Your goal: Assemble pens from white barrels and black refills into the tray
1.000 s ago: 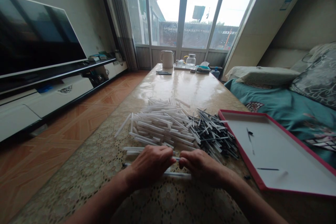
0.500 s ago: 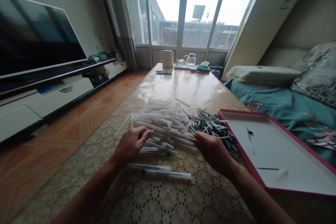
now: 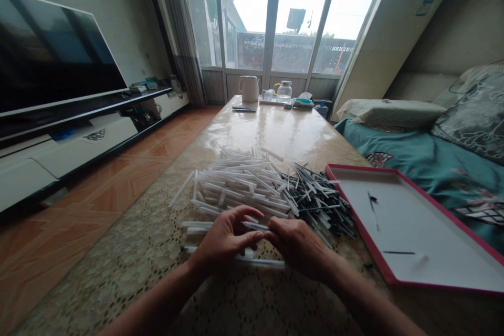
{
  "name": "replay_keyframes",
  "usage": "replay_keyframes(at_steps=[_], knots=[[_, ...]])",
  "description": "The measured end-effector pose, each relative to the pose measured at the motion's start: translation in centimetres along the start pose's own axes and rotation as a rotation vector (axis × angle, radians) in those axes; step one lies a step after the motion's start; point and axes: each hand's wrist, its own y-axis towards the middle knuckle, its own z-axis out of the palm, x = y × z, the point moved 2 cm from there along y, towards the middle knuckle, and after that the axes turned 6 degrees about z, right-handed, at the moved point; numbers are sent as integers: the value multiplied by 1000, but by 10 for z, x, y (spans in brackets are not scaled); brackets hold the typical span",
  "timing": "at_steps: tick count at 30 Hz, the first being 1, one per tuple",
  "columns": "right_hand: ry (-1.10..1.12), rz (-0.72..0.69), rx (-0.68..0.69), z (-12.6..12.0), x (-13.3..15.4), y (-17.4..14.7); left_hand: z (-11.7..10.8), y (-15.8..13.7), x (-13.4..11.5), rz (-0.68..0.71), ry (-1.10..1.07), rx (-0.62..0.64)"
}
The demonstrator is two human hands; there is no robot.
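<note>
My right hand (image 3: 295, 244) pinches a translucent white pen (image 3: 255, 226), its pointed end toward the left. Cupped around that end is my left hand (image 3: 226, 236), thumb and forefinger apart; whether it touches the pen I cannot tell. Beyond both hands spreads a pile of translucent white pen barrels (image 3: 236, 181). To its right lies a heap of thin dark pen refills (image 3: 321, 194). A loose pen barrel (image 3: 263, 262) lies on the table below the hands, partly hidden by them.
A shallow red-rimmed tray (image 3: 444, 231) at the right holds a few dark slim pieces. The patterned table (image 3: 252, 304) runs toward the window, with a pitcher (image 3: 249, 89), a glass jar (image 3: 284, 92) and a tissue pack (image 3: 303, 102) at its far end.
Both hands have come together in front of the pile and moved nearer to me. The white pen now shows in my right hand.
</note>
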Motion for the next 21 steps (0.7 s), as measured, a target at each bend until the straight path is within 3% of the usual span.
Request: replay_keyframes(at_steps=[3, 10, 14, 21], knots=[[131, 18, -14, -2, 1, -1, -4, 1, 1, 0, -70, -39], [678, 293, -62, -10, -25, -4, -28, 1, -2, 34, -240, -252], [709, 291, -46, -7, -29, -4, -31, 3, -2, 16, -273, -269], [759, 291, -158, -9, -27, -2, -31, 5, 2, -12, -301, -269]])
